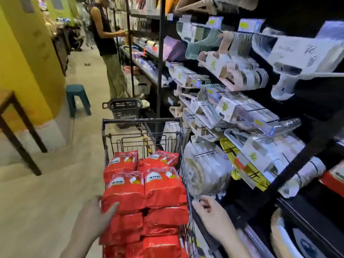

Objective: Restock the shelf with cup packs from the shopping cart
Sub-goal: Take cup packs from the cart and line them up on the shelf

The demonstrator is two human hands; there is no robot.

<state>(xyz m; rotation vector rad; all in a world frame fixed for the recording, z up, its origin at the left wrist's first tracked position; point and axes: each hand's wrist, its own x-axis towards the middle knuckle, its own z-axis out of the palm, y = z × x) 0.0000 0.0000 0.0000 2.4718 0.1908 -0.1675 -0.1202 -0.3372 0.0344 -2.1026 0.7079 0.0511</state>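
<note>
A retail shop aisle: tall black metal shelving [161, 71] carries rows of packaged plastic hangers [232, 71] behind yellow price labels [243, 25]. A black wire shopping cart [141, 120] stacked with red foil packs [163, 185] stands beside it, with a black plastic shopping basket [124, 108] on the floor beyond.

Glossy red plastic cup packs [126, 190] in a dark metal-wire cart [141, 121].
</note>
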